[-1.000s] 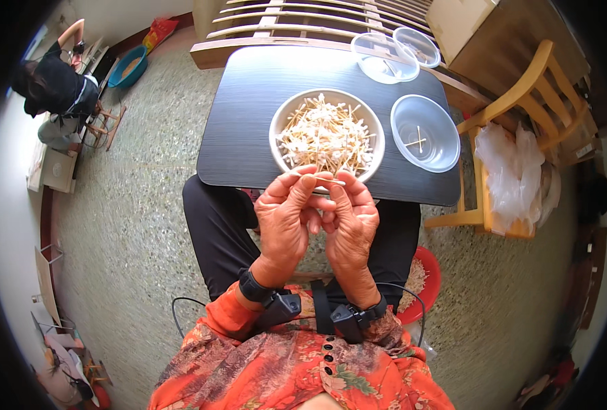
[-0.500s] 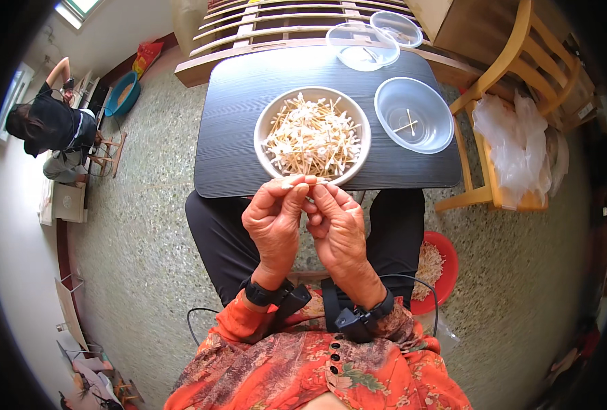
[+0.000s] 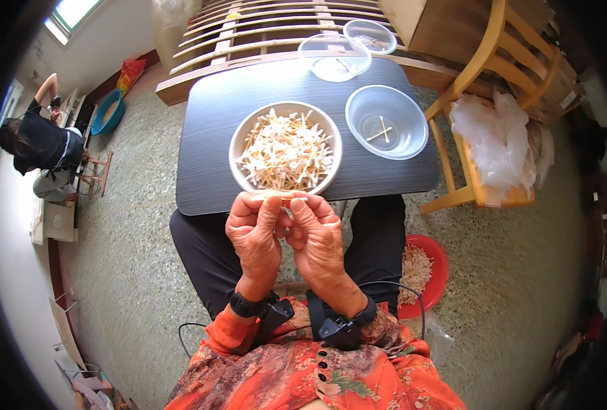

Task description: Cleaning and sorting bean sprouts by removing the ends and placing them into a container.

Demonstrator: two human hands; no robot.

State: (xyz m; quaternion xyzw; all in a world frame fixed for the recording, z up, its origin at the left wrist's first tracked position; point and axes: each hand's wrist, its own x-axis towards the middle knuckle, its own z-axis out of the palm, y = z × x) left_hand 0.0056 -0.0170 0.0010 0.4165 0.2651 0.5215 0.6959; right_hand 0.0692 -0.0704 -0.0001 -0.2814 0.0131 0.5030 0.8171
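My left hand point(image 3: 254, 236) and my right hand point(image 3: 315, 239) meet at the near edge of the dark table, just in front of a white bowl point(image 3: 236, 152). Thumbs and fingers of both are pinched around a cotton swab point(image 3: 288, 199), which lies crosswise between them; a white tip shows at the right thumb. Loose cotton swabs point(image 3: 286, 150) are heaped in the white bowl, pointing every way. To its right stands a clear plastic bowl point(image 3: 358, 109) with a few crossed swabs point(image 3: 382, 130) at its bottom.
Two more clear tubs, a nearer one point(image 3: 315, 66) and a farther one point(image 3: 378, 42), stand at the back. A wooden chair point(image 3: 447, 198) with plastic bags is at the right. Below sits a red basin point(image 3: 438, 273) of swabs. Another person point(image 3: 47, 147) sits far left.
The whole view has shifted, so table and bowls appear farther left and lower. My hands stay pinched together, and the swab shows more plainly between the fingertips.
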